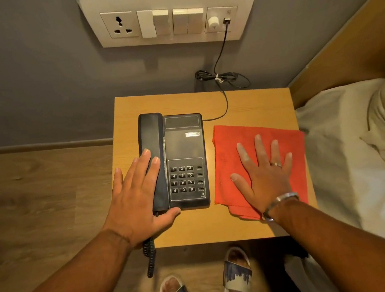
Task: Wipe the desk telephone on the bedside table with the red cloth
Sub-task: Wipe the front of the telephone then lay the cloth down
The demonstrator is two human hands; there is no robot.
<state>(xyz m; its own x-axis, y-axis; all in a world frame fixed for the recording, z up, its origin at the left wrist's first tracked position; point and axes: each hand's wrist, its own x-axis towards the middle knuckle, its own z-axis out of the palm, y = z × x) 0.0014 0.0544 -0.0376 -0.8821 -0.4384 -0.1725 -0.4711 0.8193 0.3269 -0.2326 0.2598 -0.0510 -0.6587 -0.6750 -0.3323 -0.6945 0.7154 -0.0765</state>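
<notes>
A black desk telephone (184,146) sits on the left half of the wooden bedside table (249,105), its handset (151,131) resting in the cradle on its left side. My left hand (135,200) lies flat with spread fingers over the lower part of the handset, thumb by the phone's front edge. A red cloth (226,156) lies flat on the table to the right of the phone. My right hand (265,173) rests palm down on the cloth with fingers spread, not gripping it.
The phone's coiled cord (150,256) hangs over the table's front edge. A black cable (223,75) runs from the wall switch panel (167,19) to the phone. A bed with white linen (355,151) adjoins the table's right side. My feet in slippers (237,275) stand below.
</notes>
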